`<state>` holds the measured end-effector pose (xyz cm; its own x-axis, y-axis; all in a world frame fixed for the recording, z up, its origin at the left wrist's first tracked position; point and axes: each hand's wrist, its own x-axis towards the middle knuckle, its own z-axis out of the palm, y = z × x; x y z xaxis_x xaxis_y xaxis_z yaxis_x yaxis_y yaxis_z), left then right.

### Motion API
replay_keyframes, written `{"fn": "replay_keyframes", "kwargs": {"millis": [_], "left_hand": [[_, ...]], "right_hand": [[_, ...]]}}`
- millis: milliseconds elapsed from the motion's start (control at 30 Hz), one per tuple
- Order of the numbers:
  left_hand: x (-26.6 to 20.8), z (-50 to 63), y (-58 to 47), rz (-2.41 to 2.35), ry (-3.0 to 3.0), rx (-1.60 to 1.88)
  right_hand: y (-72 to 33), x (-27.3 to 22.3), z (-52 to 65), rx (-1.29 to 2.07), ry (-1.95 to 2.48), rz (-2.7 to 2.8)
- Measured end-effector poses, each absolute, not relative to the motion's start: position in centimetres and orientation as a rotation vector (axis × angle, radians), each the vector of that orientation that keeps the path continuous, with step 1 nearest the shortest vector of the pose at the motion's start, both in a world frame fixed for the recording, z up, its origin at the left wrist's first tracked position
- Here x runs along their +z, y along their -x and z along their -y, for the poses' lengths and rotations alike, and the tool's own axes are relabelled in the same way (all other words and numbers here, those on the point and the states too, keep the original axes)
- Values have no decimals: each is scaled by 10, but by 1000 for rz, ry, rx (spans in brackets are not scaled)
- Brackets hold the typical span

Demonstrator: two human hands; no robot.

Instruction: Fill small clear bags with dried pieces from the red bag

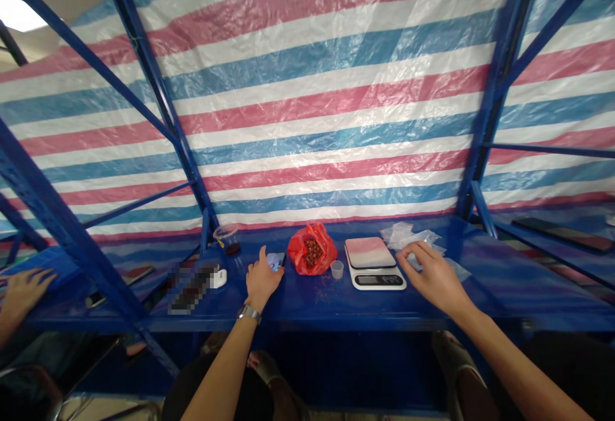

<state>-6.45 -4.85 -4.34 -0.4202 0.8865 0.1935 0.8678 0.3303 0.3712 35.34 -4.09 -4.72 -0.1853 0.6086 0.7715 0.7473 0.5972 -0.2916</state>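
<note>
My left hand [262, 285], with a metal-band watch on its wrist, is at a phone [275, 261] with a lit screen. Its thumb lies over the phone's lower right corner and its index finger runs along the left side. My right hand [435, 279] is bent into a loose pinch just right of a white digital kitchen scale [375, 263]. Whether anything is between its fingertips cannot be made out. Clear plastic bags [408, 236] lie behind and beside that hand. Between my hands stand an open red plastic bag [298, 258] of small brown pieces and a small clear cup [337, 270].
A clear tub [227, 239] with dark contents stands at the back left. Nearby lie a white object [220, 278] and a pixelated dark item [192, 289]. Blue metal posts [490, 100] frame the blue table [307, 312]. Another person's hand [29, 289] is at far left.
</note>
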Motion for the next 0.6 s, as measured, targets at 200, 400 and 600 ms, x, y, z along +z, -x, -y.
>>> {"fn": "replay_keyframes", "kwargs": {"millis": [200, 400, 600], "left_hand": [[-46, 45, 60, -2580, -1689, 939], [-41, 51, 25, -2133, -2202, 1656], [-57, 68, -30, -2051, -2416, 1489]], "right_hand": [[-343, -43, 46, -135, 1118, 1910], [-339, -58, 39, -107, 1145, 1915], [-353, -90, 28, -261, 1228, 1722]]}}
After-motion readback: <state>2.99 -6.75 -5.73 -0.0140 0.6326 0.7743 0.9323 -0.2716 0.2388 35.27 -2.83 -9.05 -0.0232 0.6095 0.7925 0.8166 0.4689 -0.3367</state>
